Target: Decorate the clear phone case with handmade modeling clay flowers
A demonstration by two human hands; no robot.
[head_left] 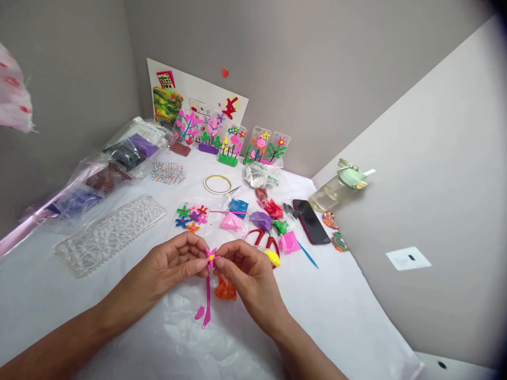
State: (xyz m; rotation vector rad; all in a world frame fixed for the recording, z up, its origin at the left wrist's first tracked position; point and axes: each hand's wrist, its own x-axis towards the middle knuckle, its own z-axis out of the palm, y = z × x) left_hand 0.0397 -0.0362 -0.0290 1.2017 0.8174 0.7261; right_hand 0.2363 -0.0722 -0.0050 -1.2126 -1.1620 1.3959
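The person's left hand (172, 261) and right hand (247, 266) have fingers pinched on a pink, yellow-centred clay flower (211, 257), which too tight a squeeze could flatten.

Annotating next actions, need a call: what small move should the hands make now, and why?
Probably a light pinch to shape the pink flower: the left hand and right hand have it at their fingertips, its yellow centre is on, and multicoloured flowers with spread petals lie beyond.

Soft, diffuse light, faint shadows on the white table covering (336, 295), wide-angle stretching, dark right-hand corners.
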